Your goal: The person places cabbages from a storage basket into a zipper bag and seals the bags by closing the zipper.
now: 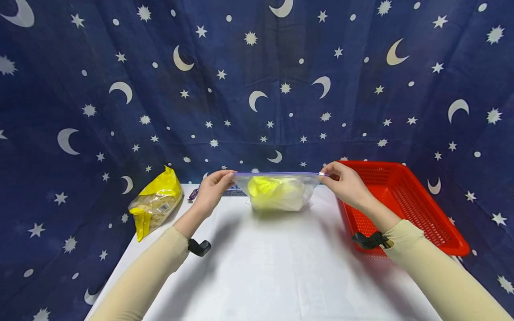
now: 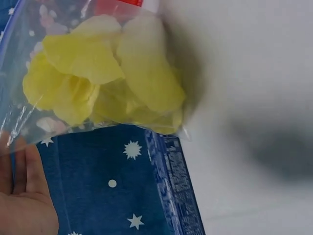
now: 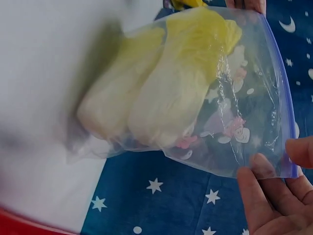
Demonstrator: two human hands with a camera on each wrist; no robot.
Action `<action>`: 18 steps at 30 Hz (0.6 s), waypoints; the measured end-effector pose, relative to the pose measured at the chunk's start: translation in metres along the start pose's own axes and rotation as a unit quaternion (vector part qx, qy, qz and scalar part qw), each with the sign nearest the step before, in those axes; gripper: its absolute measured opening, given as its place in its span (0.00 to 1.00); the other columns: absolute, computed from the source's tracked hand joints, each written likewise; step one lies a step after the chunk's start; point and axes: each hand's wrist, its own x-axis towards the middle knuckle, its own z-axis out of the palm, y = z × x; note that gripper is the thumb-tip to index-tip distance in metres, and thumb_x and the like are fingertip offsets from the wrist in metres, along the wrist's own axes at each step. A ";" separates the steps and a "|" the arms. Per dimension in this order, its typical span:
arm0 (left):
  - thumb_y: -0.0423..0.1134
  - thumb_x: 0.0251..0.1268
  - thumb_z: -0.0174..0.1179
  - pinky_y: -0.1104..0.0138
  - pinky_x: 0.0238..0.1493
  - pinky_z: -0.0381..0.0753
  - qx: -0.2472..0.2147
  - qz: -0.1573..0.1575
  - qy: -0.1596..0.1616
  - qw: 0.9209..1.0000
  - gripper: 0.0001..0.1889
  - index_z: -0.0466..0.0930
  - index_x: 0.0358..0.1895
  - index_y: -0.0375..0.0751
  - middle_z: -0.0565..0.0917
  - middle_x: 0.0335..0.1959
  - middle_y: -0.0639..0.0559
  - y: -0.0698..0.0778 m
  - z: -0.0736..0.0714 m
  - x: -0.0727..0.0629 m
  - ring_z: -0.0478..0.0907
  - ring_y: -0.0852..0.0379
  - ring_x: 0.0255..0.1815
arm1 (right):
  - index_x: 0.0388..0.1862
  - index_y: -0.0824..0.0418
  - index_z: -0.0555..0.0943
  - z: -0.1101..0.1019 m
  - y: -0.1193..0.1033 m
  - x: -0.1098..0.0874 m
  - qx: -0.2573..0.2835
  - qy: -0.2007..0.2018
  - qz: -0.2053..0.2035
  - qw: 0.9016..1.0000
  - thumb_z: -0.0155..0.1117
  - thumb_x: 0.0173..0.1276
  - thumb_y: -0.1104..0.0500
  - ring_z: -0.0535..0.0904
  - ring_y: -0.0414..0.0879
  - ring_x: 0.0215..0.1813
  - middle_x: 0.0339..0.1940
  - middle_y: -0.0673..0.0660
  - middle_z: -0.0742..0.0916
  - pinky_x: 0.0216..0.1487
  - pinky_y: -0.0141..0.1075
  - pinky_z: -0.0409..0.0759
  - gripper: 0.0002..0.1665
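A clear zip bag (image 1: 311, 185) with a purple zip strip is stretched between my two hands. Inside lie two baby Chinese cabbages (image 3: 168, 93), with yellow leaves and pale stems. At the bag's left top corner, my left hand (image 1: 210, 191) pinches the strip between thumb and fingers. My right hand (image 1: 349, 185) pinches the right end, where a small white piece shows; in the right wrist view its thumb and fingers hold the corner. The strip runs straight and looks closed. Whether the bag's bottom touches the table cannot be told.
On the white table (image 1: 257, 272), a yellow and clear food packet (image 1: 160, 203) stands at the left. A red plastic basket (image 1: 401, 196) is at the right, beside my right forearm. Behind the bag lies a blue patterned box (image 2: 173, 186). A starry dark-blue cloth (image 1: 257, 125) hangs behind.
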 end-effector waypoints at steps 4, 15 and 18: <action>0.46 0.76 0.61 0.61 0.60 0.81 0.019 0.001 -0.034 0.999 0.20 0.83 0.57 0.32 0.85 0.56 0.41 -0.001 -0.012 -0.016 0.84 0.47 0.56 | 0.47 0.60 0.80 0.004 0.000 -0.018 0.010 -0.019 -0.016 1.000 0.67 0.72 0.53 0.81 0.53 0.47 0.46 0.58 0.86 0.47 0.44 0.82 0.13; 0.47 0.75 0.62 0.58 0.59 0.80 0.134 -0.001 -0.154 0.979 0.13 0.89 0.50 0.43 0.88 0.49 0.53 -0.020 -0.035 -0.067 0.83 0.52 0.54 | 0.40 0.54 0.83 0.039 0.018 -0.072 0.025 -0.078 -0.024 0.996 0.68 0.68 0.62 0.85 0.47 0.48 0.40 0.49 0.87 0.51 0.40 0.85 0.04; 0.48 0.75 0.61 0.59 0.57 0.80 0.158 -0.007 -0.192 0.969 0.13 0.89 0.50 0.47 0.89 0.48 0.55 -0.026 -0.038 -0.080 0.82 0.53 0.54 | 0.38 0.53 0.83 0.050 0.026 -0.084 0.028 -0.089 -0.040 0.995 0.67 0.67 0.64 0.85 0.46 0.48 0.38 0.47 0.87 0.52 0.41 0.85 0.05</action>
